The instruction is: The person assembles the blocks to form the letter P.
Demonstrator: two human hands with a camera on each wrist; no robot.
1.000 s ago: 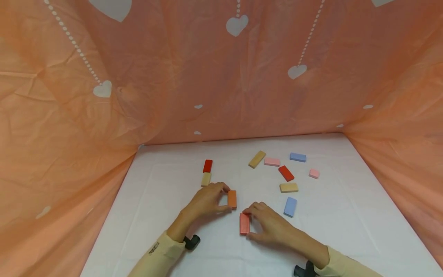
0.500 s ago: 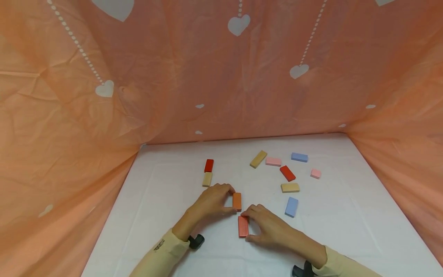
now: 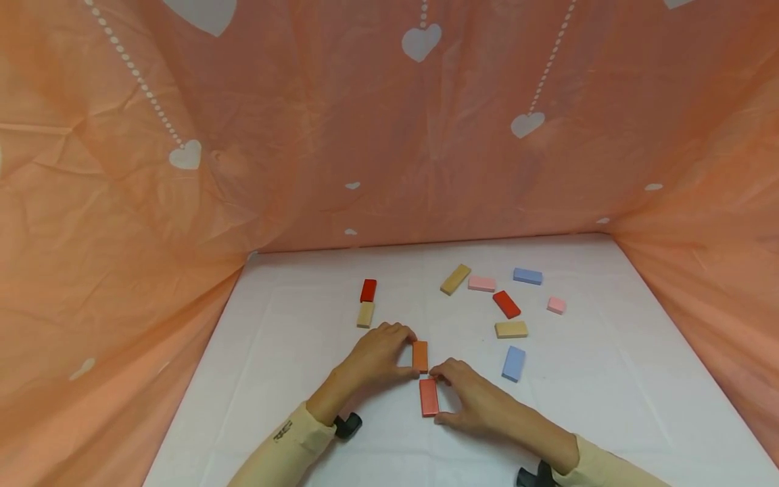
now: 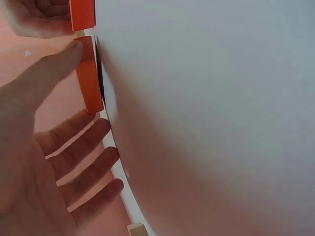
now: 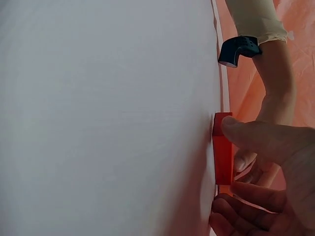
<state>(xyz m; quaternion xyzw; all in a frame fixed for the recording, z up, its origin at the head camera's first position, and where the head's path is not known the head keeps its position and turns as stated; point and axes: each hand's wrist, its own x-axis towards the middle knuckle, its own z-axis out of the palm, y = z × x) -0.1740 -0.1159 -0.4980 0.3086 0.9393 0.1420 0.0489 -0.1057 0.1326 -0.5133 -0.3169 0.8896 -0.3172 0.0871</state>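
Left hand [image 3: 379, 352] pinches the orange block [image 3: 420, 356] mid-counter, right hand [image 3: 471, 399] pinches the red block [image 3: 429, 397] just below it, fingers curled round each, and one careless nudge could knock them crooked.

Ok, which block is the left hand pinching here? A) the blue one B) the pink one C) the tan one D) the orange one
D: the left hand pinches the orange block between thumb and fingers, just above the red block held by the right hand.
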